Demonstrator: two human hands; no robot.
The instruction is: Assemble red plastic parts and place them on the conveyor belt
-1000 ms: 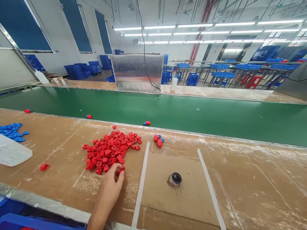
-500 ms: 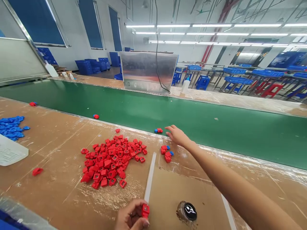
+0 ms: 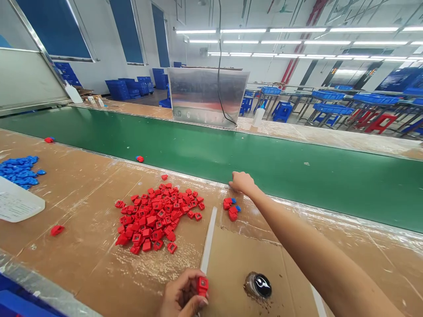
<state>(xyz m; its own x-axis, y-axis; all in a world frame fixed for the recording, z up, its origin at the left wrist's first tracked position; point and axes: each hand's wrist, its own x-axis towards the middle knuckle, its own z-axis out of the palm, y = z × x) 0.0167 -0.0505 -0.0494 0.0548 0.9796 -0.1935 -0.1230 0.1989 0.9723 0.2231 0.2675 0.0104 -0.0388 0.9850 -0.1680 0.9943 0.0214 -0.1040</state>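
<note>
My left hand [image 3: 181,297] is at the bottom edge of the cardboard-covered bench, its fingers pinched on one small red square piece [image 3: 202,285]. A heap of the same red pieces [image 3: 158,215] lies ahead of it. My right arm stretches forward, and my right hand [image 3: 243,181] rests at the edge of the green conveyor belt [image 3: 297,176]. Its fingers are curled down over the spot where a red-and-blue piece lay; that piece is hidden now. A small cluster of red and blue pieces [image 3: 230,207] sits just below that hand.
A black round cap [image 3: 259,286] sits in the cardboard near my left hand. At the left are a blue pile [image 3: 20,169], a white card [image 3: 16,202] and a stray red piece [image 3: 57,230]. A metal box [image 3: 208,97] stands beyond the belt.
My left hand took a red piece from the heap and drew back toward me. My right arm came in, reached the belt edge and closed its fingers over the red-and-blue piece.
</note>
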